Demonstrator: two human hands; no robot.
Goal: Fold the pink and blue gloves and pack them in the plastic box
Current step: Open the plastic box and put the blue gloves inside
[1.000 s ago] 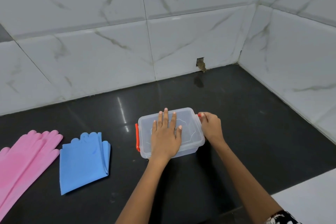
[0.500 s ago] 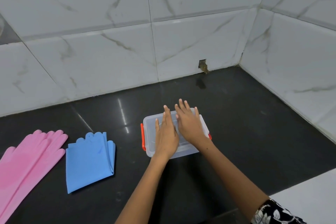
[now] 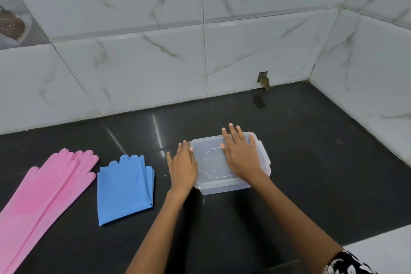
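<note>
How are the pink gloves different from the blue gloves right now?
The pink gloves lie stretched out long and flat, while the blue gloves are folded over into a short, squarish bundle. The pink gloves show full rounded fingers; the blue gloves show only fingertips at the top edge. The pink gloves lie farther from the plastic box than the blue gloves. Both rest on the dark counter, outside the box, and neither hand touches them.

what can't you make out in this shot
Head view only:
- Left latch of the box: hidden behind the left hand.
- Cuffs of the pink gloves: cut off by the left and bottom edges.
- Lid under the right hand: covered by the palm.
</note>
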